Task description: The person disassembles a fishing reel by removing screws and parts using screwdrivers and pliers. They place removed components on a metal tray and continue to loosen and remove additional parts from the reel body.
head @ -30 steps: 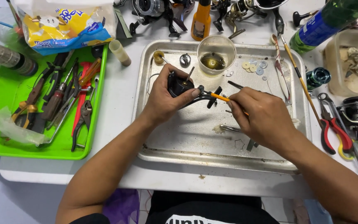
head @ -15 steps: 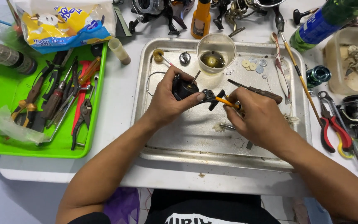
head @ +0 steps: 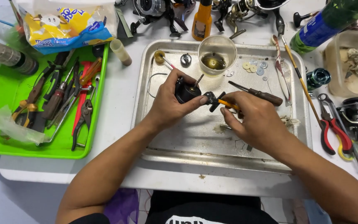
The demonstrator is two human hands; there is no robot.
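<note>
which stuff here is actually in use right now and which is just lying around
In use:
- left hand gripping the black reel part
- right hand holding the orange-handled tool to it
- metal tray under both

Lying about:
- green tray of pliers
- brown-handled screwdriver
- glass cup
- washers
- red-handled pliers

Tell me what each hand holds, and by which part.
Left hand holds the black reel part around its body. Right hand holds an orange-handled tool by its handle.

A repair workbench: green tray of pliers [head: 42, 103], metal parts tray [head: 146, 83], fishing reels [head: 357, 118].
</note>
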